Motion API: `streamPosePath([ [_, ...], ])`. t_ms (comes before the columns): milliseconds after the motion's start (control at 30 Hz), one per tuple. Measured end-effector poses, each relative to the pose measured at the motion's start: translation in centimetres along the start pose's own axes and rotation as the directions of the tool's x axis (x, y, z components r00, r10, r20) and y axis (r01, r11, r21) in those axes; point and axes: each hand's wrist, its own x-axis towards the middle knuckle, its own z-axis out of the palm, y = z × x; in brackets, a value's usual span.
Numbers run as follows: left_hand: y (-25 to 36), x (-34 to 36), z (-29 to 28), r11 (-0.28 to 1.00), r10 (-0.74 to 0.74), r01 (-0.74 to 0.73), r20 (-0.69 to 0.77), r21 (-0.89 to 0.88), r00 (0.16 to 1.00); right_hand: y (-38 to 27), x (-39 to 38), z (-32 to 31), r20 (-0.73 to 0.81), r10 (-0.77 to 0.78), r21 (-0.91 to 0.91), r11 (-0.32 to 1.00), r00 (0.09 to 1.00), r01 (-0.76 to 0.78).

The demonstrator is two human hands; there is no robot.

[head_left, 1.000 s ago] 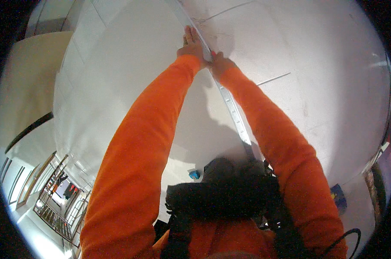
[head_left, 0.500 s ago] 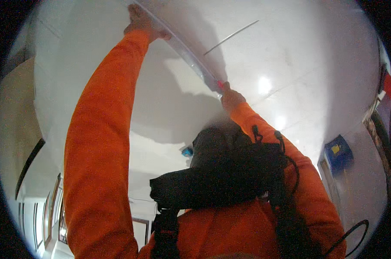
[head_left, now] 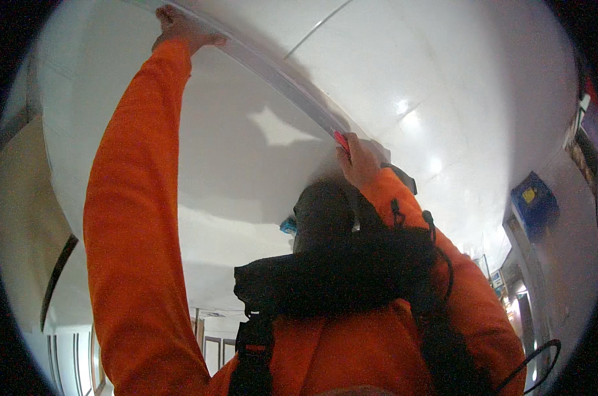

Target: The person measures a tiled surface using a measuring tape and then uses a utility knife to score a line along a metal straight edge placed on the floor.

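Observation:
A long, narrow, translucent straightedge (head_left: pixel 279 80) runs diagonally across a broad white surface (head_left: pixel 233 152). At its far left end, my left hand (head_left: pixel 180 30) holds it against the surface, the thumb spread out to the side. My right hand (head_left: pixel 361 158) is closed around a small pinkish-red tool (head_left: pixel 340 139) at the straightedge's nearer right end. Only the tool's red part shows; its tip is hard to make out, so I cannot tell its exact kind.
A thin grey strip or line (head_left: pixel 317 28) crosses the white surface beyond the straightedge. At right is a blue box-like thing (head_left: pixel 535 203) with a yellow mark. A small blue object (head_left: pixel 287 226) shows beside black gear (head_left: pixel 332 277) on my chest. A brown panel (head_left: pixel 25 218) stands at left.
Both hands and the straightedge have shifted in view: my left hand toward the upper left, my right hand slightly down and right. More of the red tool shows. The thin grey strip appears farther up-left.

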Motion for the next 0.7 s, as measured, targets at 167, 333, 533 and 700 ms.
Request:
streamPosePath([
  [167, 2.6, -2.2, -1.7, 0.942, 0.014, -0.043, -0.089, -0.333, 0.996, 5.2, 2.1, 3.6, -0.305, -0.004, -0.031, 1.000, 0.952, -0.006],
  [333, 2.6, -5.7, 4.1, 0.970, 0.103, -0.171, -0.342, -0.175, 0.934, 3.8, 4.0, 3.5, -0.189, 0.017, 0.055, 0.998, 0.982, -0.006],
  [533, 15.4, -19.4, 3.2, 0.971, 0.094, -0.091, 0.002, -0.222, 0.996, 2.8, 3.7, 3.5, -0.122, 0.102, 0.028, 0.995, 0.987, -0.099],
  [700, 16.1, -18.7, 3.7, 0.980, 0.081, -0.075, 0.026, -0.185, 0.996, 5.2, 4.7, 6.0, -0.243, -0.092, 0.080, 0.990, 0.966, 0.114],
])
